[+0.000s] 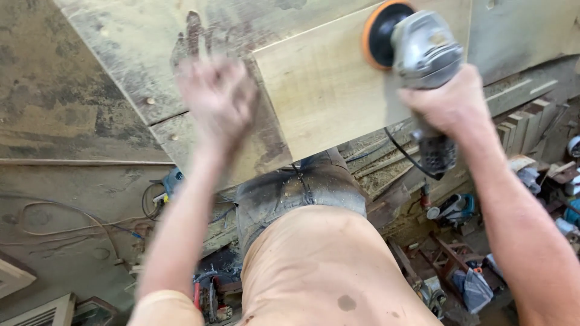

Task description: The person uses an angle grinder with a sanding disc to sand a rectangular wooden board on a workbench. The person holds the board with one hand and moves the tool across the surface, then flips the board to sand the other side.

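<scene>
The right hand point(452, 101) is wrapped tight round a grey sander point(423, 54), tilting its orange disc point(379, 33) onto the pale board point(320, 90) on the bench point(121, 54), while the blurred left hand point(217, 99), loosely curled and empty, hovers over the board's left end.

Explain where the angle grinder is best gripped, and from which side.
Grip the angle grinder by its narrow rear body, coming from the cord end, as the right hand does. The orange disc lies against the pale wooden board, so that end stays clear.
</scene>
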